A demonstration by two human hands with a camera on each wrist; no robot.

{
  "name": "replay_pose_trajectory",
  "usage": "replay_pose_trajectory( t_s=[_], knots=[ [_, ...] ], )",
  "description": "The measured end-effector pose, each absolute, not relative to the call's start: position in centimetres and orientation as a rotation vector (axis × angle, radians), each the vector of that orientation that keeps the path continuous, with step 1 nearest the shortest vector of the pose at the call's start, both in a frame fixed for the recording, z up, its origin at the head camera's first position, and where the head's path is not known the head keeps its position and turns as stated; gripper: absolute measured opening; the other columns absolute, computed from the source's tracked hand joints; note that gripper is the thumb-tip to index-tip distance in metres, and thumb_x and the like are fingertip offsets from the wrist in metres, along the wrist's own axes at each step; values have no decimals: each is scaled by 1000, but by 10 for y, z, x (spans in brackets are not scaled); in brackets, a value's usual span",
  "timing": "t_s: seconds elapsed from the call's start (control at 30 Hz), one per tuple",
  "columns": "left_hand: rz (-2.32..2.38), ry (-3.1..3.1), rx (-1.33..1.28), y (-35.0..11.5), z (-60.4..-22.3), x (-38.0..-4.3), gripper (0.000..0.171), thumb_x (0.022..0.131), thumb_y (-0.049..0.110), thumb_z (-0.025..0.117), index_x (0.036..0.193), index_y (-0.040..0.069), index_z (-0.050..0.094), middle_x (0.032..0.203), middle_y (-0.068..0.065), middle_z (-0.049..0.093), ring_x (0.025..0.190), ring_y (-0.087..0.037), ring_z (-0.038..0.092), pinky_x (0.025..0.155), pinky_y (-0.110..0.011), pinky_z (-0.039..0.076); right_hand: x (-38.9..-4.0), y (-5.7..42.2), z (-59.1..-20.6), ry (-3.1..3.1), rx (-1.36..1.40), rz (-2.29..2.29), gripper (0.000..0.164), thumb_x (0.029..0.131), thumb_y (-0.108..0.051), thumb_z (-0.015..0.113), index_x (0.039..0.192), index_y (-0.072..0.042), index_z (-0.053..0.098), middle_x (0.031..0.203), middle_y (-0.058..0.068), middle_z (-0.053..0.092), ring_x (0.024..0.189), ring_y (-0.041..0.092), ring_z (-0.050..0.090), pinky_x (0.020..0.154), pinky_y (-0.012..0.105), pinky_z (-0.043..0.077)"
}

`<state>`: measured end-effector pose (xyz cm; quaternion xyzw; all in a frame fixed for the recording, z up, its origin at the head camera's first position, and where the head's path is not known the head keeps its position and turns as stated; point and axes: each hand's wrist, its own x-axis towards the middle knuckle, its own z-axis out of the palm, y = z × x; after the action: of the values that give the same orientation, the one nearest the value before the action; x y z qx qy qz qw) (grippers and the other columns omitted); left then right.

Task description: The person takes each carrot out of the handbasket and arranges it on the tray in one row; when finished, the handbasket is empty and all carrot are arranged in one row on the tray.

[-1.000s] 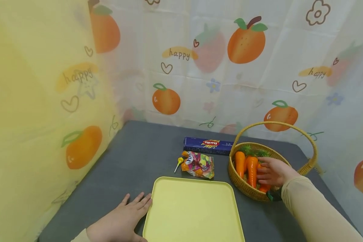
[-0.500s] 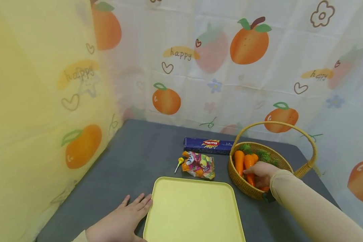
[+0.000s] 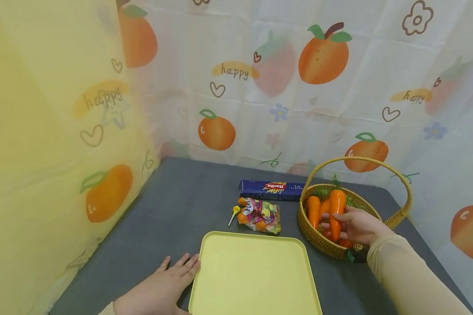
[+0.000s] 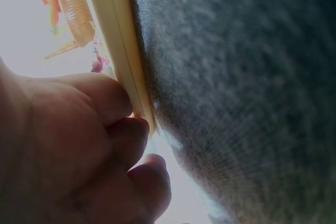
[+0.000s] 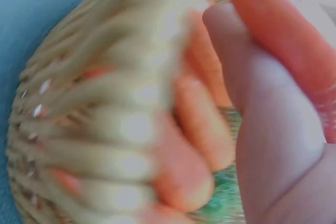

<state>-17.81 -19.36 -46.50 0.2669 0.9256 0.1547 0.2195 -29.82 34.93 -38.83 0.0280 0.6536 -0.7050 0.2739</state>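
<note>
Over the wicker basket [image 3: 319, 241], my right hand [image 3: 360, 225] grips an orange carrot [image 3: 337, 205] with a green top, raised above the others. In the right wrist view the thumb [image 5: 273, 108] lies along that carrot [image 5: 294, 35], beside the blurred basket wall [image 5: 105, 129]. More carrots [image 3: 313, 212] lie inside the basket, and something red sits low near my fingers, partly hidden. My left hand [image 3: 161, 282] rests with spread fingers at the left edge of the yellow tray [image 3: 256, 275]. In the left wrist view its fingertips touch the tray's rim [image 4: 123, 51].
Behind the tray lie a lollipop [image 3: 234, 214] and a colourful candy bag [image 3: 260, 215]. A blue spaghetti box [image 3: 272, 189] lies further back, against the basket's left side. The basket's tall handle [image 3: 358, 158] arches over it. A printed curtain [image 3: 260, 109] borders the grey table [image 3: 173, 210].
My right hand reached into the basket, took hold of a carrot and lifted it slightly above the others. My left hand stayed at the tray's edge.
</note>
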Motion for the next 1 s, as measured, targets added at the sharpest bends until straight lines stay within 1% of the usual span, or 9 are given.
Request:
replay_pose_trajectory(
  t_s=[0.13, 0.17, 0.23, 0.33, 0.5, 0.67, 0.83, 0.93, 1.0],
  knots=[
    [423, 2569, 725, -198, -467, -175, 118, 84, 70, 87, 172, 6, 39, 181, -11, 34, 166, -44, 31, 125, -81, 24, -292, 347, -378, 1576, -180, -2001, 42, 120, -8, 40, 162, -16, 36, 134, 1, 75, 125, 24, 77, 104, 45, 63],
    [422, 2567, 716, -199, -467, -174, 119, 84, 70, 87, 172, 7, 39, 181, -10, 33, 167, -44, 31, 125, -81, 24, -290, 345, -376, 1515, -269, -2019, 38, 121, -7, 37, 157, -19, 44, 138, 2, 74, 128, 24, 75, 106, 46, 62],
    [422, 2564, 705, -200, -467, -172, 118, 84, 71, 86, 172, 7, 39, 181, -10, 33, 167, -43, 31, 126, -81, 23, -284, 338, -371, 1374, -444, -2036, 45, 121, -5, 29, 154, -23, 52, 148, 4, 69, 135, 26, 72, 111, 47, 59],
    [413, 2569, 706, -201, -466, -170, 119, 84, 73, 85, 172, 8, 39, 181, -10, 33, 166, -43, 32, 126, -80, 24, -273, 321, -366, 1167, -629, -2045, 57, 120, -1, 20, 163, -25, 49, 159, 7, 62, 143, 28, 67, 118, 49, 53],
    [386, 2603, 745, -199, -462, -167, 122, 82, 78, 82, 173, 9, 38, 182, -8, 33, 166, -40, 33, 126, -78, 26, -250, 285, -363, 914, -715, -2068, 63, 118, 3, 14, 170, -24, 37, 159, 12, 60, 145, 35, 64, 123, 54, 48],
    [379, 2633, 784, -194, -460, -167, 126, 81, 83, 80, 174, 10, 36, 183, -6, 30, 168, -37, 30, 126, -77, 27, -229, 247, -371, 791, -757, -2112, 65, 118, 1, 16, 174, -24, 33, 162, 13, 58, 145, 37, 64, 123, 55, 48],
    [374, 2648, 786, -190, -459, -166, 127, 80, 82, 82, 174, 10, 37, 183, -6, 30, 168, -36, 30, 126, -77, 27, -220, 201, -396, 642, -797, -2113, 67, 117, 1, 15, 177, -25, 28, 164, 13, 56, 145, 36, 64, 124, 55, 47],
    [352, 2650, 773, -190, -457, -165, 125, 81, 80, 83, 174, 10, 37, 183, -6, 31, 168, -36, 31, 126, -76, 28, -215, 172, -414, 607, -738, -2107, 65, 117, 0, 18, 176, -25, 31, 163, 11, 58, 143, 33, 66, 122, 53, 49],
    [341, 2653, 767, -191, -456, -165, 125, 81, 79, 84, 174, 10, 37, 182, -6, 31, 168, -36, 31, 126, -76, 28, -211, 154, -427, 627, -640, -2101, 59, 118, -2, 24, 172, -23, 36, 161, 11, 60, 140, 32, 68, 120, 51, 52]
  ],
)
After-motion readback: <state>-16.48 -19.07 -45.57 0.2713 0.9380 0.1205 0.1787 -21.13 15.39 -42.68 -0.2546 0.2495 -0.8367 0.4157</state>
